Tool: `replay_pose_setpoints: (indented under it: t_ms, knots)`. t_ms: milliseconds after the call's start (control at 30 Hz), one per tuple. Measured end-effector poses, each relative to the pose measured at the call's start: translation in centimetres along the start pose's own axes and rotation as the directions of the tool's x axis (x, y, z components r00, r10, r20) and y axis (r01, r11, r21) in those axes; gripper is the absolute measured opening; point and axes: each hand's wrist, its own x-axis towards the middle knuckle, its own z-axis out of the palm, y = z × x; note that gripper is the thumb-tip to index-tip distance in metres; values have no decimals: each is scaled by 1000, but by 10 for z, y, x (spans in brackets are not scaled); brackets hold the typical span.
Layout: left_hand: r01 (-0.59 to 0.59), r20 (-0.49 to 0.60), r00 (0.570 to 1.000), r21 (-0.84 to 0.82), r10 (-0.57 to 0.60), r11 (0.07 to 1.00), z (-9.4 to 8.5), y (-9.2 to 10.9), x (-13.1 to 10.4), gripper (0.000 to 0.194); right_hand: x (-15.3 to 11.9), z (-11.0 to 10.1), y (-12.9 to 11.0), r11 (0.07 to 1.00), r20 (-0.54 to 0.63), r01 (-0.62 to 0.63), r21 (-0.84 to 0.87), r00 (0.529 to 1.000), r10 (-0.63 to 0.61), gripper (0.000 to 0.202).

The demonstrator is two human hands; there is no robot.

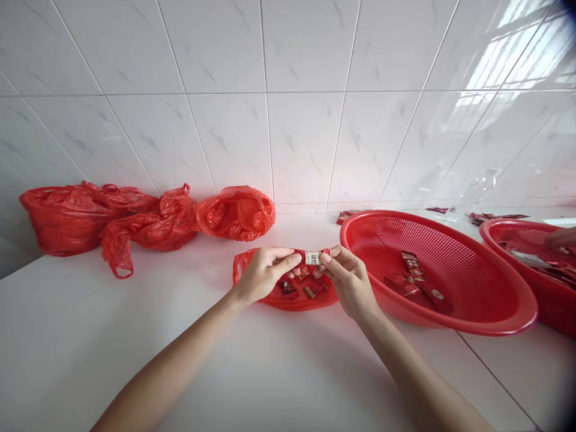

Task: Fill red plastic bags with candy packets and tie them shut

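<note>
Between my two hands a small wrapped candy with a white label and red twisted ends is stretched out level. My left hand pinches its left end, thumb toward me. At the other end, my right hand pinches the wrapper between thumb and fingers. Below them lies an open red plastic bag with several small wrapped sweets inside, one of them a dark red packet. Right of my right hand stands a red perforated basket holding several red packets.
Three red plastic bags sit along the tiled wall at the left. A second red basket with packets is at the far right, where another person's hand reaches in. A clear plastic bottle stands behind the baskets.
</note>
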Motion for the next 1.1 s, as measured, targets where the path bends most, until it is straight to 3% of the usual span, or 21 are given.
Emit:
replay_pose_setpoints:
  t_ms: [400,733,1100]
  knots:
    - [-3,-5,1000,-21,3,1000,-1,3,-2,40,-3,2,1,997,39,10,72,999,-13,17]
    - [6,-47,999,-38,-8,999,5,4,-1,37,-3,2,1,996,26,78,39,997,-79,11]
    - [-22,-25,999,-101,20,995,8,-5,-1,35,-4,2,2,997,23,73,32,997,-73,13]
